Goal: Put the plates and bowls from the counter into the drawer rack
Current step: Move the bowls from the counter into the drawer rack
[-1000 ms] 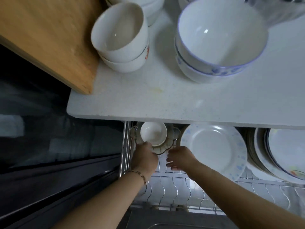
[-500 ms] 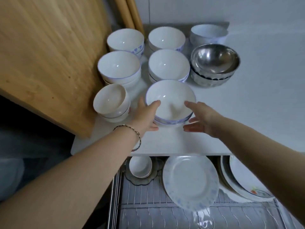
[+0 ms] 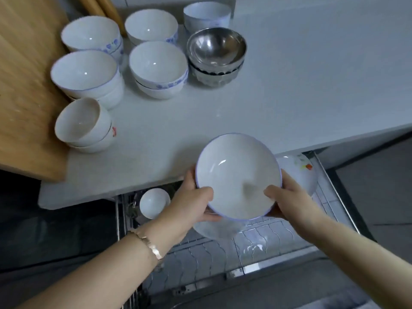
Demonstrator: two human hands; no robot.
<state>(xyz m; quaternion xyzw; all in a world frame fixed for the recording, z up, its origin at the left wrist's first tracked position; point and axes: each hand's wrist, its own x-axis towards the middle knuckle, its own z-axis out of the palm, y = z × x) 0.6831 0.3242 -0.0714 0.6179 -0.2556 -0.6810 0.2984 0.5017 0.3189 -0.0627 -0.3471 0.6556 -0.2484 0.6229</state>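
1. I hold the blue-rimmed bowl (image 3: 238,177) at lower centre, above the drawer rack (image 3: 256,241). My left hand (image 3: 191,201) and right hand (image 3: 287,197) grip opposite rims, thumbs inside.
2. It half-hides two racked plates (image 3: 214,230).
3. Seven bowl stacks (image 3: 158,63) stand on the counter (image 3: 289,85), upper left.

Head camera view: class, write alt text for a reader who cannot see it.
The left hand and right hand hold a blue-rimmed white bowl over the open drawer rack. Stacked white bowls and steel bowls stand on the counter.

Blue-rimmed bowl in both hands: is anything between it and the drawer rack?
Yes. A white plate already in the rack sits directly under the bowl; the wire slots nearer the person look free.
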